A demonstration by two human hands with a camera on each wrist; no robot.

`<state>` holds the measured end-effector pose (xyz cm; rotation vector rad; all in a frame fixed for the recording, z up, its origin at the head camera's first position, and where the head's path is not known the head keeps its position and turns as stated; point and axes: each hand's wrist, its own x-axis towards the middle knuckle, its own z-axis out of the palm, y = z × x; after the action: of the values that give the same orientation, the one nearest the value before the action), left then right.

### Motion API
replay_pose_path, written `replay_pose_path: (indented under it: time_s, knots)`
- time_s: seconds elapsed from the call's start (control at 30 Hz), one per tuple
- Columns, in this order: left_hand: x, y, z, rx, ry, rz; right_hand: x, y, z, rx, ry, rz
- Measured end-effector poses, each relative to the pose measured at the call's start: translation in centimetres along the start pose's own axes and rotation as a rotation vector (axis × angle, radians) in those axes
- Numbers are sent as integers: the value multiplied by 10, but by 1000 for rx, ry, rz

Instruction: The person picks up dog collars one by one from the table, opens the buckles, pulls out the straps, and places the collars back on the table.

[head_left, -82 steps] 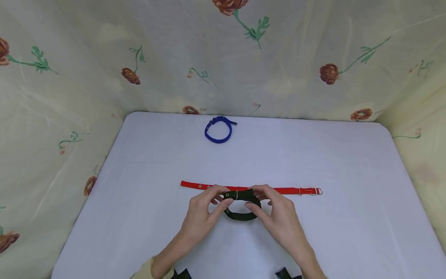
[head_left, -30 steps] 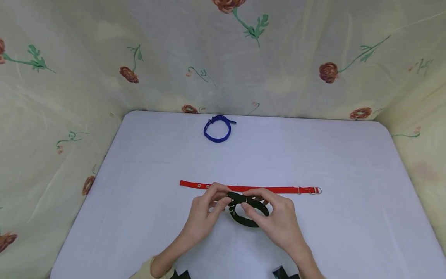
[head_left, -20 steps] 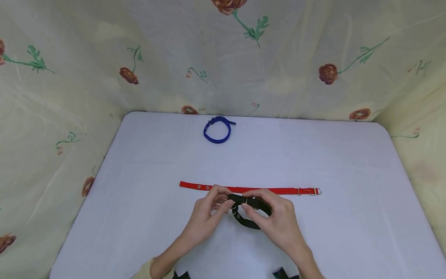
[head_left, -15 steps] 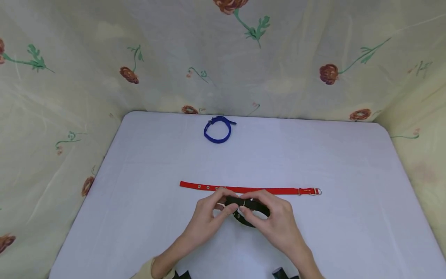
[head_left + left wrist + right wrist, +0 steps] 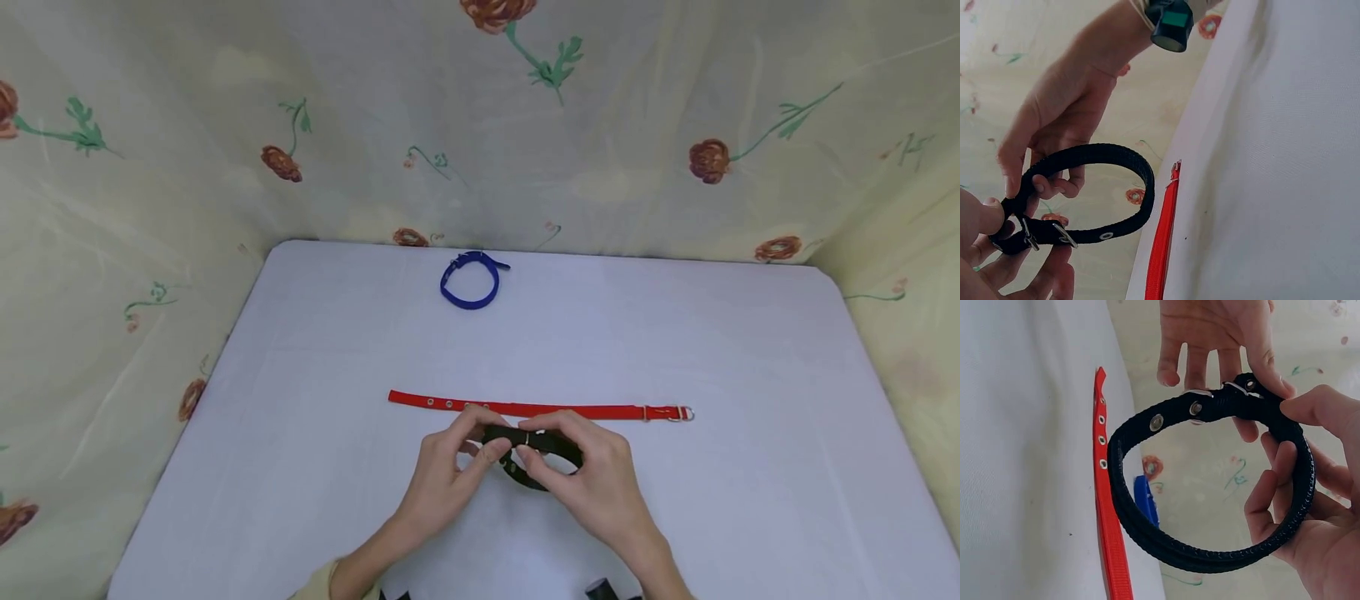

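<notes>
Left hand (image 5: 441, 473) near 9 o'clock from the black collar (image 5: 1210, 562); I read its fingers as pinching the band by the silver buckle (image 5: 1240, 389). Blue collar (image 5: 470, 305) lies looped on the white desk (image 5: 675, 333), toward 11 o'clock. Black collar is up off the desk between both hands: dark woven band bent into a ring, stitched edge, metal-rimmed eyelets (image 5: 1156, 422). Red collar (image 5: 600, 412) lies nearly straight at 12 o'clock. Right hand (image 5: 602, 473), on my feed, just past 3 o'clock, fingers gripping the band.

blue collar (image 5: 471, 304): looped | red collar (image 5: 613, 412): stretched out | floral cloth (image 5: 600, 150): behind white table (image 5: 750, 367)
</notes>
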<state>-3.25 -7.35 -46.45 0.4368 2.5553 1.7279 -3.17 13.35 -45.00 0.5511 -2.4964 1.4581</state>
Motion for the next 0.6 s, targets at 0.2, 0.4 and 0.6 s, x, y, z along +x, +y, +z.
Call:
replay_pose_path:
  time_s: [0.2, 0.4, 0.6]
  knots:
    - [0, -3, 1, -94, -20, -48, -1, 2, -4, 38, 4, 29]
    - [1, -7, 1, -192, -63, -121, 0, 3, -6, 39, 2, 61]
    - [1, -9, -3, -349, -95, -214, 0, 2, -9, 42, 0, 100]
